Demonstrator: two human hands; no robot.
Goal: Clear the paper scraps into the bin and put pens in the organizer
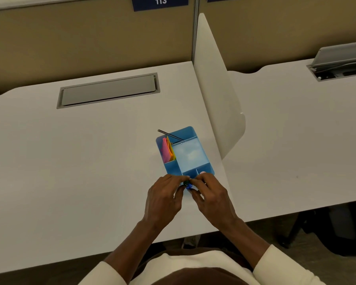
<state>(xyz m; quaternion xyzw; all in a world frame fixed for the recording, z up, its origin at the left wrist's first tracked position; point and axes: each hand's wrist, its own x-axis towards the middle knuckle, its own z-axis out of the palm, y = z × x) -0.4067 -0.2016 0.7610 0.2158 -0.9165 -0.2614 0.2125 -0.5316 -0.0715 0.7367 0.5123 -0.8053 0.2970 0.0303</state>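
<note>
A person sits at a white desk (70, 161), seen from above, with both hands meeting at the near edge of a blue organizer (185, 153). The organizer stands near the desk's right side, just beside a white divider panel (216, 95). Its left compartment holds pink and orange paper (167, 150), and 1 thin dark pen (170, 135) leans out of its far end. The large middle compartment looks bare.

The left hand (162, 199) and right hand (211, 199) are curled, fingertips pinched together around small blue and green items (187, 185), possibly pen caps or pen ends; too little shows to tell which hand bears them. A grey cable hatch (108, 90) is set into the desk farther back. A sign reading 113 (160, 2) hangs on the partition wall behind.
</note>
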